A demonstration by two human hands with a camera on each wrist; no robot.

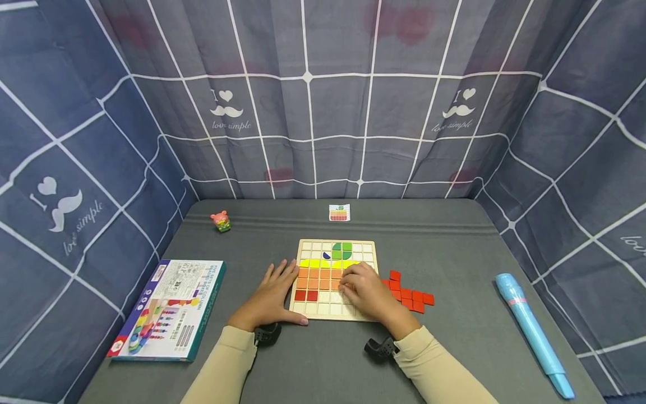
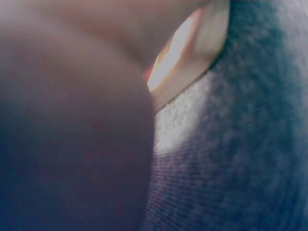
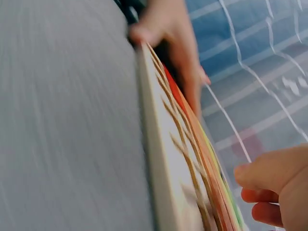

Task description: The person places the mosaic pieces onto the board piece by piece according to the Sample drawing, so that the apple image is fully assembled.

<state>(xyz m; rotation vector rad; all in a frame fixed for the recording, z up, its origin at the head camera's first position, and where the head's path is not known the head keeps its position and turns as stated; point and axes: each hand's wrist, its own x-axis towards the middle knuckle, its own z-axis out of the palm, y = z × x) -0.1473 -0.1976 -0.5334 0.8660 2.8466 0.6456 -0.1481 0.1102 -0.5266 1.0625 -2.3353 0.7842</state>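
A square wooden grid board (image 1: 335, 315) lies on the table, its cells partly filled with green, blue, yellow, orange and red tiles. My left hand (image 1: 272, 294) rests along the board's left edge, fingers spread and fairly straight, thumb by the near corner. Over the right half of the board is my right hand (image 1: 370, 292), fingers bent toward the thumb; whether a tile sits between the fingertips is hidden. Two red tiles (image 1: 306, 295) lie in the row below the orange ones. Loose red square tiles (image 1: 411, 297) are scattered just right of the board.
Behind the board lies a small pattern card (image 1: 340, 212). A pink-headed figurine (image 1: 221, 221) stands at the back left. On the left is a flat printed box (image 1: 169, 308); a light blue tube-like object (image 1: 535, 334) lies at the right. Gridded cloth surrounds the table.
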